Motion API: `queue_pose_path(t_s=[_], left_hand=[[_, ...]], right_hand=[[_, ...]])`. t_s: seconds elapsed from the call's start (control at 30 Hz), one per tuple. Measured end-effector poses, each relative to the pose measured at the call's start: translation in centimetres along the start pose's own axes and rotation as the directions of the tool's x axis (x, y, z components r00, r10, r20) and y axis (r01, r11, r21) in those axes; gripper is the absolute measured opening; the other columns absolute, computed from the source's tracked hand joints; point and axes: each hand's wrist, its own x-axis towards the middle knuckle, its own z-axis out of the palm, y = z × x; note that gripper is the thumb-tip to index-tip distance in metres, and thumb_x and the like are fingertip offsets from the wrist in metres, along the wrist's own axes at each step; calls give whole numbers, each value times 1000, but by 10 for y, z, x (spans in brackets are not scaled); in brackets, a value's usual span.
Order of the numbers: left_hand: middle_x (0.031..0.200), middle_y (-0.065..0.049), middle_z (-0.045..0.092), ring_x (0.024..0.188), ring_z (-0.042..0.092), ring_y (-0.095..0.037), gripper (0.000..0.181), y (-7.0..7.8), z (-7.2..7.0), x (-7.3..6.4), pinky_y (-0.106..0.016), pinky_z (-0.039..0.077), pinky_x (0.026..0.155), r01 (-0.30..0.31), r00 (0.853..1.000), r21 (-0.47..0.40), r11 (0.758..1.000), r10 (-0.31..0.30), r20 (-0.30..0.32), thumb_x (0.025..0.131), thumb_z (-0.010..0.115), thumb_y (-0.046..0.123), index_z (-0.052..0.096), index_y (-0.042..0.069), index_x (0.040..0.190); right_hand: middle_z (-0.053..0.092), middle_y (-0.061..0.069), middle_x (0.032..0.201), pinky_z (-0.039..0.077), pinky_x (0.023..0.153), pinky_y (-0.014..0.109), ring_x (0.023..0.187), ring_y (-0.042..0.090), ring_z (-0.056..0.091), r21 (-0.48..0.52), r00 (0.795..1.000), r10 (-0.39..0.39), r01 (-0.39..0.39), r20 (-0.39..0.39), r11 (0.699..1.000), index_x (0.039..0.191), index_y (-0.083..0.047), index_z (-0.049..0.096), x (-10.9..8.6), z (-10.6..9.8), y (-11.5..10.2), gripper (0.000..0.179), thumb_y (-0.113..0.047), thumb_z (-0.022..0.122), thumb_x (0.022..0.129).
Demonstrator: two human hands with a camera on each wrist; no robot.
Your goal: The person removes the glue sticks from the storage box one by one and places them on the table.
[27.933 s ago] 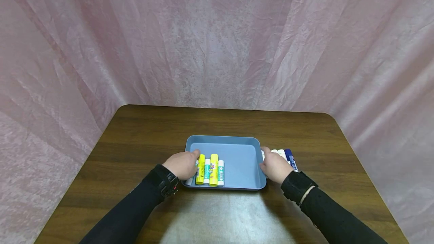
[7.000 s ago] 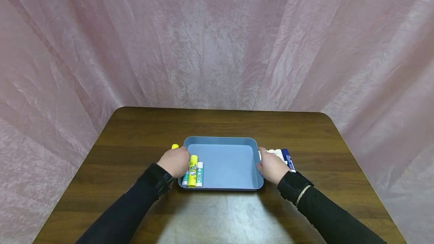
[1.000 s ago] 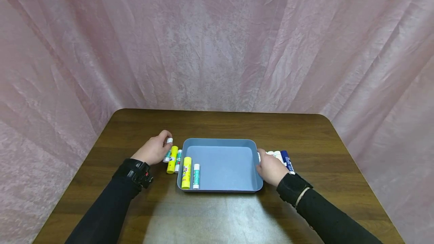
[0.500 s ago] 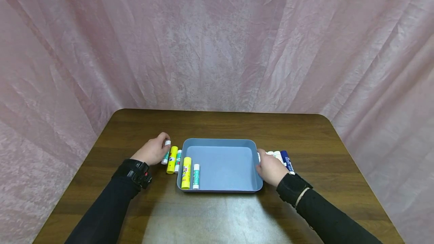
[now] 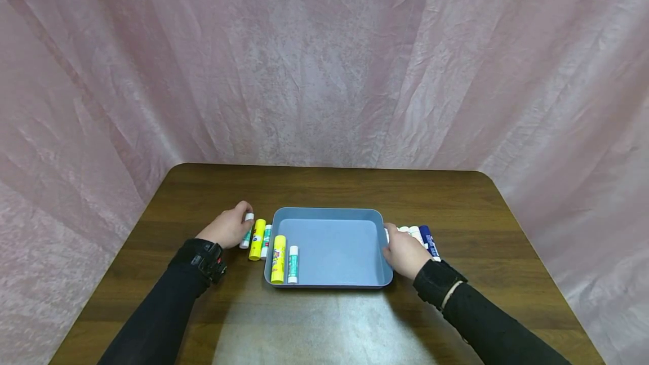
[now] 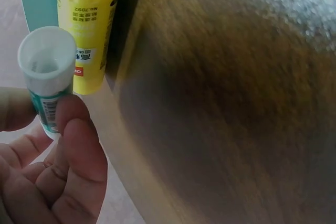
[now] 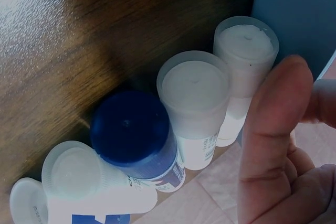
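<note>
My left hand [image 5: 228, 227] pinches a small green-and-white glue stick [image 6: 47, 72] between thumb and fingers, left of the blue tray [image 5: 334, 246]. Beside it on the table lie a yellow glue stick [image 5: 257, 241] and another green-and-white glue stick [image 5: 266, 242], close against the tray's left wall. Inside the tray, at its left end, are a large yellow glue stick [image 5: 278, 261] and a small green-and-white one [image 5: 293, 266]. At the tray's right rim, my right hand [image 5: 405, 249] grips the edge, its thumb [image 7: 278, 98] showing in the right wrist view.
Right of the tray, partly behind my right hand, stands a row of several white glue sticks [image 7: 194, 87] with a blue-capped one [image 7: 131, 129] among them. The wooden table [image 5: 324, 185] ends at a pink curtain [image 5: 324, 72].
Over the longer span, several glue sticks passed from the tray to the table on its left. In the last second my left hand drew the held glue stick slightly leftward and nearer. The right hand stayed.
</note>
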Motion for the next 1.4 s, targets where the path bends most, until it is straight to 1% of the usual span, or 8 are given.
queue_pose_path(t_s=[0.13, 0.33, 0.63, 0.87, 1.07, 1.17, 1.23, 1.4], left_hand=[[112, -18, 66, 83, 60, -24, 36, -1, 1, 1, -33, 46, 65, -3, 1000, 5, 1000, 3, 6, 108, 48, 25, 44, 7, 138], [112, -17, 66, 82, 61, -23, 35, -1, 4, 1, -32, 46, 65, 2, 1000, 21, 1000, -2, 15, 107, 50, 25, 45, 7, 136], [107, -14, 66, 81, 60, -23, 35, 0, 7, 3, -33, 46, 64, 15, 999, 24, 1000, -16, 34, 107, 51, 26, 45, 7, 136], [114, -15, 66, 86, 60, -23, 37, 3, 8, 2, -34, 47, 70, 26, 998, 46, 999, -28, 48, 107, 50, 26, 45, 6, 138], [116, -16, 65, 86, 60, -23, 39, 5, 10, 2, -34, 46, 69, 42, 996, 47, 998, -46, 76, 107, 49, 25, 44, 5, 140], [115, -16, 65, 86, 60, -23, 39, 4, 11, 3, -33, 46, 69, 38, 995, 55, 998, -43, 88, 107, 49, 25, 44, 3, 140], [114, -16, 65, 85, 60, -23, 39, 3, 11, 3, -33, 47, 69, 29, 995, 62, 998, -34, 93, 107, 49, 25, 44, 2, 139], [115, -16, 65, 86, 60, -23, 38, 3, 12, 4, -35, 47, 73, 18, 995, 79, 997, -26, 97, 107, 48, 24, 45, 2, 137]], right_hand=[[67, 8, 79, 50, 57, 29, 63, 16, 60, 3, 1000, -2, 2, -1, 1000, 147, 6, 42, 0, 0, 1, 58, -10, 66, 97], [65, 7, 76, 47, 54, 28, 60, 16, 60, 10, 1000, -7, 7, -1, 1000, 147, 6, 41, -1, 0, 0, 57, -10, 65, 97], [67, 8, 79, 49, 56, 29, 62, 16, 60, 15, 1000, 7, -7, 12, 1000, 148, 6, 40, 1, 0, 1, 58, -10, 65, 97], [69, 10, 84, 53, 60, 31, 64, 17, 62, 15, 1000, 9, -9, 10, 1000, 148, 5, 41, 2, 1, 1, 58, -11, 65, 97], [71, 14, 91, 58, 67, 36, 69, 17, 63, 8, 1000, 5, -5, 3, 1000, 147, 6, 42, 2, 1, 1, 58, -11, 66, 97], [71, 14, 92, 59, 69, 37, 69, 18, 64, 4, 1000, 6, -6, 3, 1000, 147, 5, 42, 2, 1, 1, 58, -11, 67, 97], [71, 14, 91, 58, 68, 36, 69, 17, 63, 3, 1000, 5, -5, 4, 1000, 147, 5, 42, 1, 1, 1, 58, -11, 67, 97], [71, 13, 89, 58, 66, 35, 67, 17, 63, 5, 1000, -3, 3, 3, 1000, 147, 6, 41, 0, 0, 1, 58, -11, 66, 97]])
